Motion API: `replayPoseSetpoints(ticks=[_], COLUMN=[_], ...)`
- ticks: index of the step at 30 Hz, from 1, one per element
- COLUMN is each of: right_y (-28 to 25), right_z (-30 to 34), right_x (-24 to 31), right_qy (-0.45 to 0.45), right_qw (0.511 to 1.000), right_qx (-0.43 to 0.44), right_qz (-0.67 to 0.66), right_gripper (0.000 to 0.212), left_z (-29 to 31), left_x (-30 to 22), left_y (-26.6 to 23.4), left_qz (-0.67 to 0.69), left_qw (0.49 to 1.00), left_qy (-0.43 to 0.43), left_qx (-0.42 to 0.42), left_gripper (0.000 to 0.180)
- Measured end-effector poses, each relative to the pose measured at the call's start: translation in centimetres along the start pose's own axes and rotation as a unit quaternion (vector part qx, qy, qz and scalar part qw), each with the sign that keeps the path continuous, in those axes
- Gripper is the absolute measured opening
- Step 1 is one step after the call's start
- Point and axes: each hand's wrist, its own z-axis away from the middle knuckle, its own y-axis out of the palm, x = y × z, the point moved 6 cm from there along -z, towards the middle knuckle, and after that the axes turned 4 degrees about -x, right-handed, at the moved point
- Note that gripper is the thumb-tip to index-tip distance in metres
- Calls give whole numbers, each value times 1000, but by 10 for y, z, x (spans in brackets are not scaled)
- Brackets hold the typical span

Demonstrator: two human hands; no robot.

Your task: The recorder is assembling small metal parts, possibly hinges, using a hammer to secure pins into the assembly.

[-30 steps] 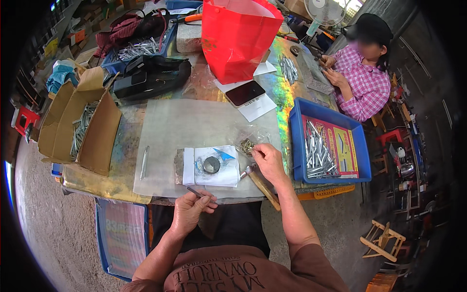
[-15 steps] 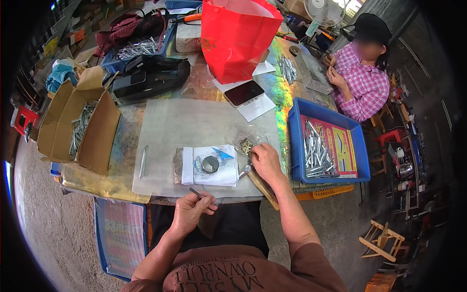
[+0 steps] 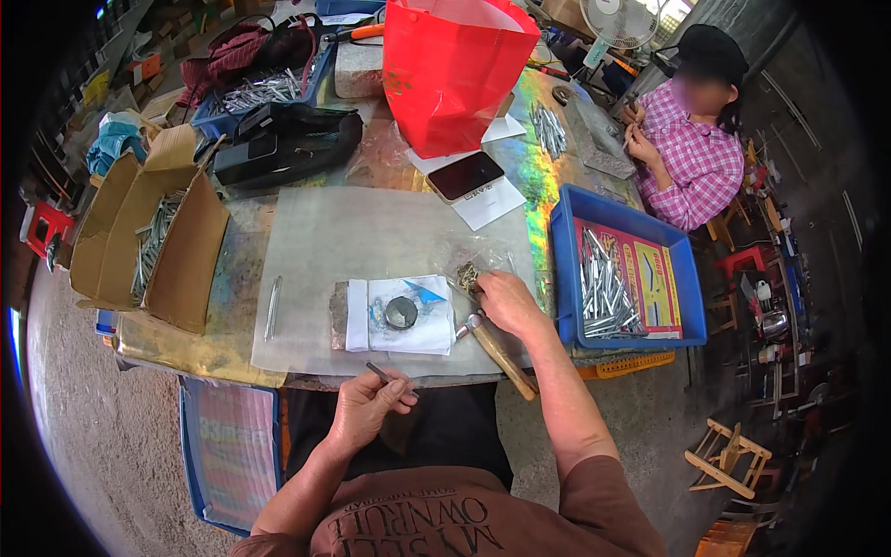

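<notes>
My left hand (image 3: 364,408) is closed around a thin dark metal rod (image 3: 378,372), held at the table's front edge with one end sticking out past the fingers. My right hand (image 3: 510,304) reaches to a small pile of brass-coloured parts (image 3: 467,276) on a clear plastic bag (image 3: 497,252). Its fingers are drawn together at the pile, and their tips are hidden. Below that hand lies a hammer (image 3: 501,356) with a wooden handle. Left of it, a round dark metal block (image 3: 401,314) rests on folded white paper (image 3: 434,340) with blue marks.
A blue tray (image 3: 694,311) of metal rods stands right, a cardboard box (image 3: 195,269) of rods left. Two loose rods (image 3: 273,308) lie on the sheet (image 3: 306,232). Farther back are a phone (image 3: 467,176) and a red bag (image 3: 455,84). A co-worker (image 3: 691,148) sits far right.
My right hand has shifted slightly left and up, farther over the small brass-coloured parts. The hammer's handle has turned a little to the right. My left hand has moved slightly right with the rod.
</notes>
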Motion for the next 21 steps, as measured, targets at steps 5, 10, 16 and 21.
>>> replayPoseSetpoints(ticks=[5, 10, 16, 21], right_y=[0, 0, -9, -17], right_z=[0, -1, 8, 15], right_x=[1, 4, -3, -7], right_qy=[0, -3, 21, 36], right_qw=[1000, 999, 995, 984], right_qx=[0, 19, -52, -102], right_qz=[-9, 40, -86, -141], right_gripper=[13, 11, 11, 13], left_z=[1, 2, 3, 2], left_x=[-2, 1, -1, 1], left_y=[1, 4, 2, 2], left_qz=[-2, 14, 17, 25], left_qw=[1000, 1000, 1000, 1000], left_qy=[2, -11, -9, -9], left_qx=[4, 9, 5, 4], left_gripper=[15, 18, 18, 17])
